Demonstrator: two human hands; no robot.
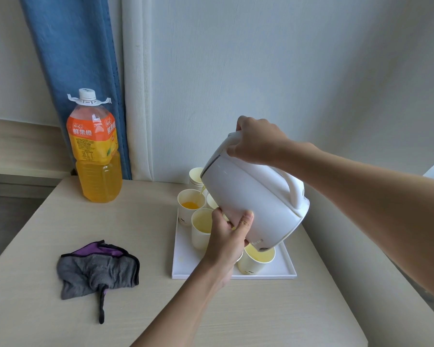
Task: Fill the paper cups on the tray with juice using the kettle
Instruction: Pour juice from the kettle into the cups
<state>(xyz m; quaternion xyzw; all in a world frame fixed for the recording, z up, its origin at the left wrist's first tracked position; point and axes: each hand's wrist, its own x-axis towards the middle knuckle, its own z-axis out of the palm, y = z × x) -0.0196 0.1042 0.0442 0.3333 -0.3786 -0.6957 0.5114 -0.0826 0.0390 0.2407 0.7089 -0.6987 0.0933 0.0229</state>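
A white kettle [251,196] is held in the air above the far part of a white tray [266,274], tipped steeply with its spout down and to the left. The right hand [258,142] grips the kettle's raised top end with curled fingers, by the lid. The left hand [229,236] holds the lower side of the body from underneath, thumb pressed on the near face and fingers wrapped behind. The kettle's handle [295,190] faces right and neither hand is on it.

A thin stream of juice [203,191] runs from the spout into a paper cup [186,214] at the far left of the tray, which has a little orange liquid at its bottom. Just near of it, a second cup [201,231] is filled with pale yellow juice and touches the left hand. A third filled cup [257,260] sits at the near right of the tray, under the kettle. A stack of cups [195,175] stands at the far edge, and one more cup [211,201] is mostly hidden by the kettle.

The tray rests on a pale wood bench [60,221]. At the far left of the bench stands a large bottle [95,151] of orange drink, cap on, in front of a blue curtain [80,58]. A crumpled grey and purple cloth [98,267] lies near left, well apart from the tray.
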